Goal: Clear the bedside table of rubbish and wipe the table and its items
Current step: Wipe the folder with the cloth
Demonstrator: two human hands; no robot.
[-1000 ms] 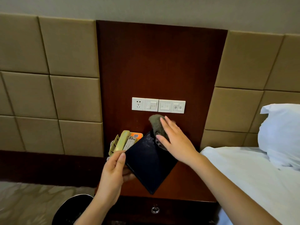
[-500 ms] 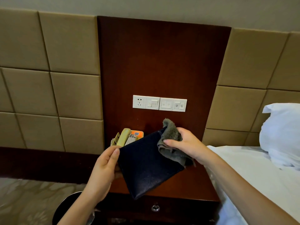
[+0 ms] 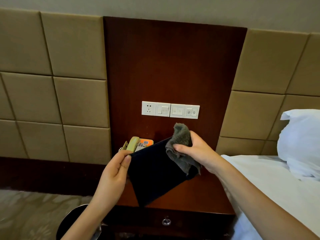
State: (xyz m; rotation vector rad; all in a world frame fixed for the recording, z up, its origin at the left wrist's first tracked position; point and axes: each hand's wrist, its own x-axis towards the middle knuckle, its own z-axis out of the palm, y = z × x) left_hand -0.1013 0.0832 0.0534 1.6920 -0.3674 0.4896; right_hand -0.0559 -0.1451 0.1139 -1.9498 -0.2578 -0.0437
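Note:
A flat dark navy folder (image 3: 154, 174) is held tilted above the dark wooden bedside table (image 3: 204, 200). My left hand (image 3: 116, 172) pinches its upper left corner between thumb and fingers. My right hand (image 3: 195, 151) grips a bunched grey cloth (image 3: 181, 144) against the folder's upper right corner, and part of the cloth hangs down over the folder's face. A yellow-green telephone (image 3: 136, 144) with an orange label sits at the back left of the table, partly hidden by the folder.
White sockets and switches (image 3: 170, 110) are set in the wood panel above the table. A bed with a white sheet (image 3: 265, 184) and pillow (image 3: 301, 142) lies to the right. A black bin (image 3: 72, 220) stands at the lower left. The table drawer has a metal knob (image 3: 166, 221).
The folder has turned from lying diamond-wise on the table to being held up and tilted. My right hand went from pressing the cloth flat to gripping it bunched at the folder's upper right corner.

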